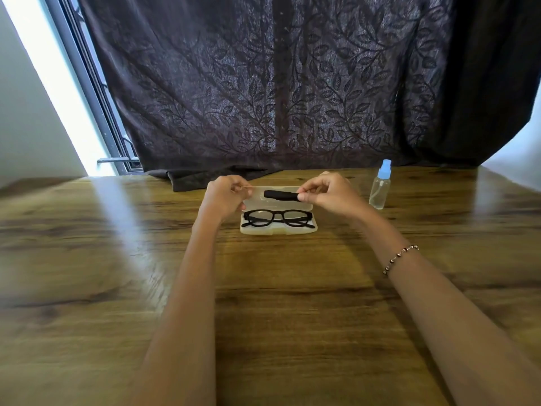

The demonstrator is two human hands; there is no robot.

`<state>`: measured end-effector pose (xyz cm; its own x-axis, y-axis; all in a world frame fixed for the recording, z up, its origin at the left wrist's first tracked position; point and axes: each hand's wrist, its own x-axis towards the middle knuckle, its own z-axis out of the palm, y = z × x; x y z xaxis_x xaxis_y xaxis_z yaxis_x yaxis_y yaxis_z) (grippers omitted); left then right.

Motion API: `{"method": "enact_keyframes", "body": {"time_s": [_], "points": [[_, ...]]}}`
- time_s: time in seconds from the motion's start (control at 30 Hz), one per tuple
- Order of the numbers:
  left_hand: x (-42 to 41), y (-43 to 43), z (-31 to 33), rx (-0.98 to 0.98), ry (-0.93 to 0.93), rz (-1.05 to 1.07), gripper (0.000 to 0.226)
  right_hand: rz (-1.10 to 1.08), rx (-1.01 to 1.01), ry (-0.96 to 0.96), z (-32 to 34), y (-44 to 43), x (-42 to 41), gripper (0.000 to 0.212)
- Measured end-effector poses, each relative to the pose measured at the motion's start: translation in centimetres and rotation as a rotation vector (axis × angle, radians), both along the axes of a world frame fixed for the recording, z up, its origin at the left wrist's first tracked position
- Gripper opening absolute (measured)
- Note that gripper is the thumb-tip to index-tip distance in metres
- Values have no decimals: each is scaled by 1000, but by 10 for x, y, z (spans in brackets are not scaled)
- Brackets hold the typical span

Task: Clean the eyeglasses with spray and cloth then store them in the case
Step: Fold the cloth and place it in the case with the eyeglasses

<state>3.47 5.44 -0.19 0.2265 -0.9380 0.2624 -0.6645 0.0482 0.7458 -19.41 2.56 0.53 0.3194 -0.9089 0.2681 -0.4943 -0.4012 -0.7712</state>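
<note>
While the eyeglasses (277,218) lie folded, lenses facing the camera, in the tray of the open case (278,230) at the centre of the frame, both hands work just above them at the raised lid (257,201).

1. The left hand (225,194) has its fingers curled at the lid's upper left edge and appears to pinch the rim. Judged purpose: keeping the lid propped so that the tray is accessible.
2. The right hand (328,193) pinches the right end of a black rolled item, probably the cloth (281,195), which lies across the front of the lid. Whether it is being lifted out or put in cannot be determined.
3. The spray bottle (379,190), clear with a pale blue cap, stands upright right of centre, near the case but apart from it, within reach of the right hand.

No brand, label or writing is legible on the case, bottle or frames.

All items rest on a wood-grain surface (278,303). A beaded bracelet (400,257) sits on the right wrist. A dark leaf-patterned curtain (263,83) fills the upper frame, with a window frame (96,92) at the upper left.
</note>
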Motion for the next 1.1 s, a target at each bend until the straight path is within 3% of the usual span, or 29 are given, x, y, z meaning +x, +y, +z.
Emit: {"method": "enact_keyframes", "body": {"time_s": [0.2,0.67,1.1], "points": [[2,-2,-3,-11,6,1,9,140,97,138,2,5,0,6],[3,-1,-5,-18,-2,1,9,200,-45,325,0,14,14,3],[1,2,-2,-1,-30,11,13,190,-129,190,1,16,19,15]]}}
